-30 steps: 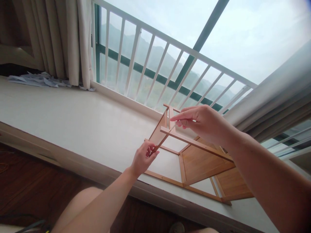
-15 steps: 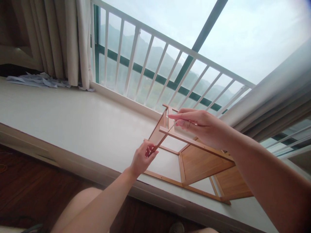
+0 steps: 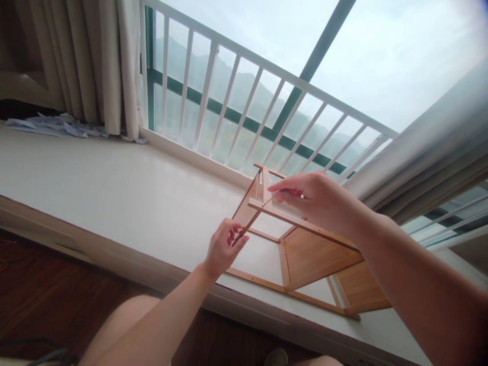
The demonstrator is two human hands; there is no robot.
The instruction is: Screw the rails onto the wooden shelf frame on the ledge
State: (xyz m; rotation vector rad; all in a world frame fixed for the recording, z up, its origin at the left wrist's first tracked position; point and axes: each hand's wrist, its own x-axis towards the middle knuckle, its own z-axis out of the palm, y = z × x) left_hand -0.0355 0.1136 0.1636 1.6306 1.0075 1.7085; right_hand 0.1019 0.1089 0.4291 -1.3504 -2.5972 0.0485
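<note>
A slatless wooden rack frame [image 3: 324,233] with inset panels lies on its side on the white ledge. My left hand [image 3: 224,243] is closed on the near edge of its end panel [image 3: 247,204], thumb on one side and fingers on the other. Above the upper rail's end, my right hand [image 3: 301,192] pinches a slim metal tool, seemingly an Allen key [image 3: 269,200]. Its tip meets the rail [image 3: 280,211] close to the corner with the end panel. Most of the tool is hidden by my fingers.
The white ledge [image 3: 114,188] runs along a window with a white railing [image 3: 244,56]. Crumpled paper [image 3: 57,125] lies at the left beside a beige curtain [image 3: 110,66]. A second curtain [image 3: 427,147] hangs at the right. Below is a dark wooden floor [image 3: 34,295].
My right hand has turned at the wrist, and its fingers have curled from a flatter pose into a tighter pinch. My left hand keeps its hold on the panel.
</note>
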